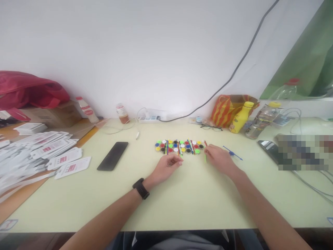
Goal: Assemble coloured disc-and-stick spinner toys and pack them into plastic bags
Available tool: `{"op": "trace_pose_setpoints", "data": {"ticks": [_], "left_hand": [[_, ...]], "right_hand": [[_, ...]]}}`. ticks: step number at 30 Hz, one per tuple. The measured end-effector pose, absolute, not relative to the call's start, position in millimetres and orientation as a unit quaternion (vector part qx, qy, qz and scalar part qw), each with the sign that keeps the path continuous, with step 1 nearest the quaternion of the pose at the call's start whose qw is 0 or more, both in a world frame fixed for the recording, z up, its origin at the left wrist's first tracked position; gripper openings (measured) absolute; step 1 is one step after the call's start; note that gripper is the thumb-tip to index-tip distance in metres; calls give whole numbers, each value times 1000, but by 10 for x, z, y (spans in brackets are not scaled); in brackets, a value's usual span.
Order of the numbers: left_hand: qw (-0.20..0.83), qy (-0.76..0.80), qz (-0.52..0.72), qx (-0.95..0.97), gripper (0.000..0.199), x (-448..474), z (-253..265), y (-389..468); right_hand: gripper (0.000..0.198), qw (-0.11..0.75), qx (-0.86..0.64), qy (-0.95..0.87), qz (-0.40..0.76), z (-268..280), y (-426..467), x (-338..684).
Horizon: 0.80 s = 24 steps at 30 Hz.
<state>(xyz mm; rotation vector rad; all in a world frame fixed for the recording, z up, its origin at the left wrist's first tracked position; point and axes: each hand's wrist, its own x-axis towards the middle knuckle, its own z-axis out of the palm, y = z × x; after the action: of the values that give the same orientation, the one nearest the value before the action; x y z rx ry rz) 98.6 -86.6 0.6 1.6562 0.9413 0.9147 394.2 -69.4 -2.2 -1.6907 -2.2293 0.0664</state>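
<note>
In front of me lies a row of small round discs (182, 150) in red, yellow, green, blue, black and white, with thin coloured sticks (179, 147) standing between groups of them. My left hand (168, 166) is just in front of the row, its fingers curled and thumb and forefinger together; whatever they may hold is too small to make out. At the row's right end my right hand (218, 157) has closed fingers around thin sticks, a red tip and a green end showing beside them. A blue stick with a round middle (231, 153) lies right of that hand.
Left of the hands lies a black phone (112, 156), beyond it a pile of white badges (63, 159). Along the wall stand a drink bottle (122, 114), a power strip (152, 119), glasses (212, 127), a striped bag (221, 111) and a yellow bottle (240, 118). Cables (309, 185) run at right.
</note>
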Motion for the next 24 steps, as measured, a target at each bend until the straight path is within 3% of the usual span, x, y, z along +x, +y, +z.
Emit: {"op": "trace_pose_setpoints", "data": {"ticks": [4, 9, 15, 24], "left_hand": [[487, 387, 374, 688, 21, 988, 36, -880], [484, 384, 372, 693, 19, 990, 44, -885], [473, 388, 368, 700, 20, 982, 20, -859], [481, 382, 373, 695, 18, 989, 36, -878]], "right_hand": [[15, 262, -551, -789, 75, 27, -735, 3998], [23, 327, -540, -769, 102, 74, -743, 4005], [16, 342, -534, -751, 185, 9, -721, 3950], [19, 315, -525, -781, 124, -58, -698, 3960]]}}
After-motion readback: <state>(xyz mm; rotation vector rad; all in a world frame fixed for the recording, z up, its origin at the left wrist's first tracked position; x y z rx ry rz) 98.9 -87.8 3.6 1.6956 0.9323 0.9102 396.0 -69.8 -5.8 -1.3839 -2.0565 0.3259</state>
